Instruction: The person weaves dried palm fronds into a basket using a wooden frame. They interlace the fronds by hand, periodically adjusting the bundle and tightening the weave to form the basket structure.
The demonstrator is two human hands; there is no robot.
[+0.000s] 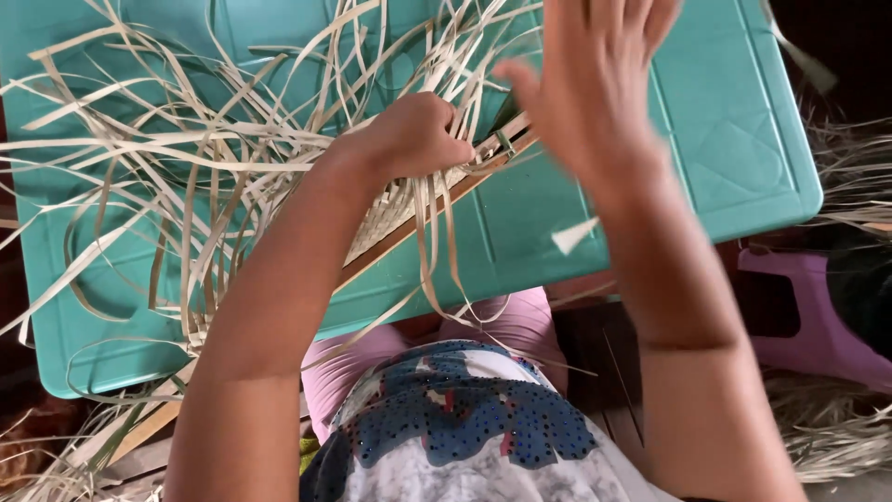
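My left hand (418,135) is clenched around a bundle of pale strips (186,158), pressing them down where they meet the woven mat (386,218) and the wooden slat (418,228) that runs slantwise under it. The loose strip ends fan out to the left and far side, curling over the teal table (734,139), and a few hang off its near edge toward my lap. My right hand (595,88) is raised above the table, just right of the left one, fingers spread and released, holding nothing; it is blurred, and its fingertips run out of the top of the view. The mat lies under my left wrist, near the middle of the table, with the slat's far end poking out just beside my left knuckles. A small pale scrap (574,234) lies on the table under my right forearm. Near me I see my pink trousers (520,325) and patterned shirt (465,428). A purple stool (818,316) stands to the right, off the table, with dry straw (836,428) on the floor beside it.
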